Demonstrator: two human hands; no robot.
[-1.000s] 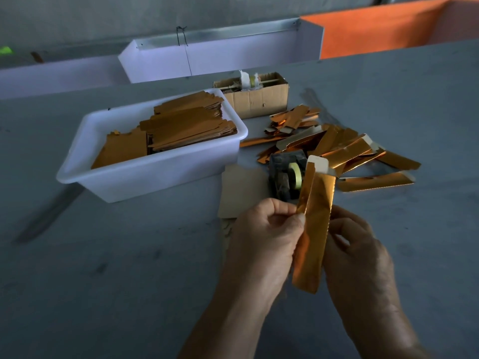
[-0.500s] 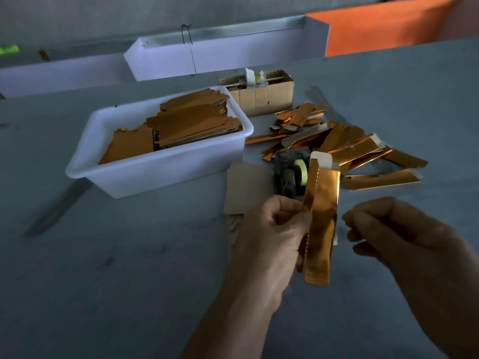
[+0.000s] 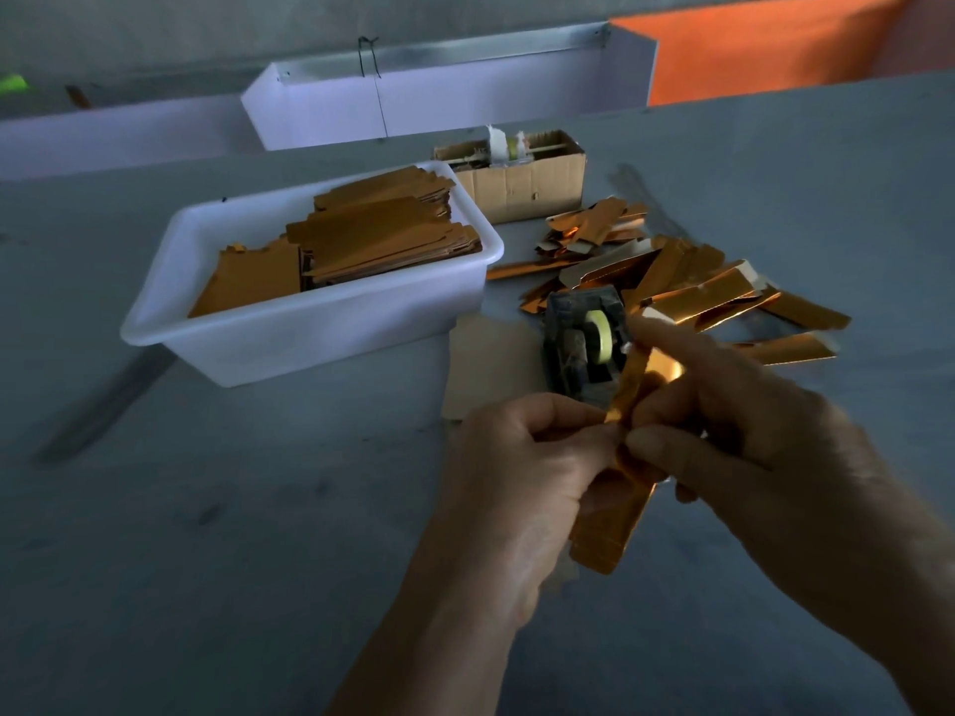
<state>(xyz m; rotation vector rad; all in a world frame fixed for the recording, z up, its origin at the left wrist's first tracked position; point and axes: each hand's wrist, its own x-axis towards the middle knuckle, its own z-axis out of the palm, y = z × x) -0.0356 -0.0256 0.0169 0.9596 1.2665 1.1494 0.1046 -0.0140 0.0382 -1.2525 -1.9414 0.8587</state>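
A long shiny gold foil box blank (image 3: pixel 612 514) is held upright above the grey table, low in the middle of the view. My left hand (image 3: pixel 522 472) pinches its left edge near the middle. My right hand (image 3: pixel 734 436) grips the upper part from the right, fingers curled over the top end. Just behind the hands stands a dark tape dispenser (image 3: pixel 584 348) with a pale green roll.
A white plastic tub (image 3: pixel 310 333) stacked with flat gold blanks sits at the left. A loose pile of gold boxes (image 3: pixel 687 286) lies to the right of it. Behind stands a small cardboard box (image 3: pixel 517 183). A tan card sheet (image 3: pixel 491 364) lies by the dispenser.
My right hand, which had let go and hung apart to the right, has come back and taken hold of the upper part of the gold blank. The left hand kept its pinch.
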